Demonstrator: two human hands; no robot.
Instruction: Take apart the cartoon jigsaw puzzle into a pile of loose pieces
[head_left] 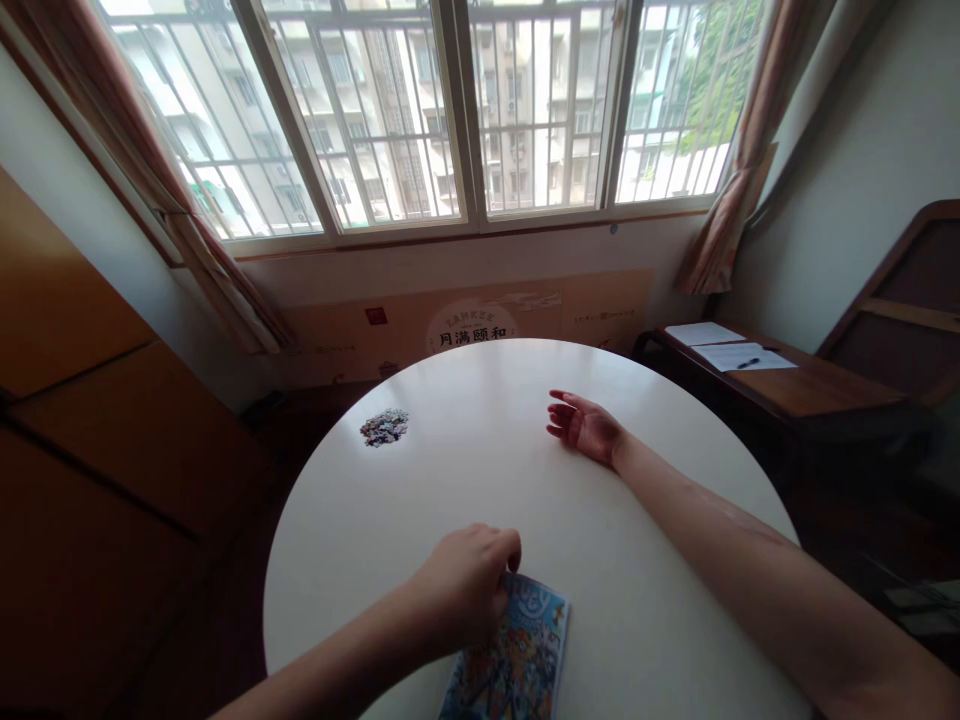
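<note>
At the near side of the round white table (450, 490), my left hand (476, 575) is closed at the upper left edge of a blue picture card (525, 640). The card carries colourful cartoon-like figures and large lettering, and my hand covers part of it. Its lower end runs out of view. My right hand (581, 425) rests on its side on the table, palm facing left, fingers loosely spread and holding nothing. A small heap of mixed-colour pieces, which look like jigsaw pieces (384, 428), lies toward the far left of the tabletop.
A barred window (480, 110) spans the wall ahead, with curtains (739, 200) at its sides. On the right, a wooden chair seat (810, 395) bears papers (742, 357) and dark pens. Printed cardboard (600, 310) stands behind the table. A wooden cabinet (97, 420) is at left.
</note>
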